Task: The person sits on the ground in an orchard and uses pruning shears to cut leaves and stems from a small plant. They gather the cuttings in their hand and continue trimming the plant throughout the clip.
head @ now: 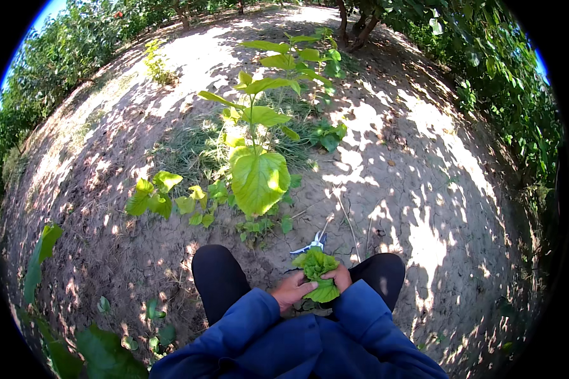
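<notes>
Between the knees, my left hand (pixel 292 289) and my right hand (pixel 340 277) hold a small bunch of green leaves (pixel 316 263). The left thumb presses on the leaves from the left, and the right fingers curl round their right side. One broad leaf hangs below the thumb. Just beyond the bunch, a pair of pruning shears (pixel 316 242) lies on the soil, partly hidden by the leaves. A leafy young plant (pixel 260 177) with large serrated leaves stands in front of me.
Lower leafy shoots (pixel 155 195) grow at the left of the plant, with grass (pixel 189 149) around its base. Thin dry stems (pixel 348 218) lie on the cracked soil beyond the shears. Large leaves (pixel 106 353) reach in at the lower left. Tree trunks (pixel 362 31) stand farther back.
</notes>
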`<state>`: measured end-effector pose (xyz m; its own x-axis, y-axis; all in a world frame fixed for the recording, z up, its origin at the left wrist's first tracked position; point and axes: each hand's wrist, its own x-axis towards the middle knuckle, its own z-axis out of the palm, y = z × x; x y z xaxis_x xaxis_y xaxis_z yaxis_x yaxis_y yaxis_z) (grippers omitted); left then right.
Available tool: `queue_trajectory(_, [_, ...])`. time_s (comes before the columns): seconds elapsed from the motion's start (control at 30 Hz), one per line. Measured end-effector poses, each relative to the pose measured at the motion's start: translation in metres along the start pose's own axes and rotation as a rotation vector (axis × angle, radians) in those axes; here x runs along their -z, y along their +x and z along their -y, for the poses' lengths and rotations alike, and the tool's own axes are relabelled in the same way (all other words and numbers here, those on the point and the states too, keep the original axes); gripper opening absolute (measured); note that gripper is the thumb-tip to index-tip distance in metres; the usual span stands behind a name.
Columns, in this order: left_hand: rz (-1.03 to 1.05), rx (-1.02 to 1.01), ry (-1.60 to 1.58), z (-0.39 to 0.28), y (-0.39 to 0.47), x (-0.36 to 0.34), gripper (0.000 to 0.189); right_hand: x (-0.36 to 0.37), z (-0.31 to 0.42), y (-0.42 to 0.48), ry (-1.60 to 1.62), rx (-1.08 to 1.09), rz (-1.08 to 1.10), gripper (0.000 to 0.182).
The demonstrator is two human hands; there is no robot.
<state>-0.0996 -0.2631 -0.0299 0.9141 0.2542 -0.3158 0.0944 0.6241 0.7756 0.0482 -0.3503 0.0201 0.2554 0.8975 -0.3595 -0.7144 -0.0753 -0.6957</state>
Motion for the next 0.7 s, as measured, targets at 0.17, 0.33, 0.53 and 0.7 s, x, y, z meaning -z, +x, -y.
queue_trajectory(0.17, [-0.132,-0.052,0.358,0.029,0.014,0.012,0.044,0.048,-0.043,0.023,-0.311,0.091,-0.201,0.046])
queue_trajectory(0.33, [-0.288,-0.145,0.492,0.011,0.009,0.009,0.045,0.032,-0.047,0.017,-0.423,0.085,-0.325,0.043])
queue_trajectory(0.53, [-0.145,-0.092,0.194,-0.009,0.002,0.008,0.047,0.015,-0.029,0.011,-0.176,0.012,-0.212,0.038])
queue_trajectory(0.7, [0.072,-0.087,-0.048,-0.017,-0.003,0.004,0.046,0.005,-0.029,0.012,-0.222,-0.03,-0.208,0.037])
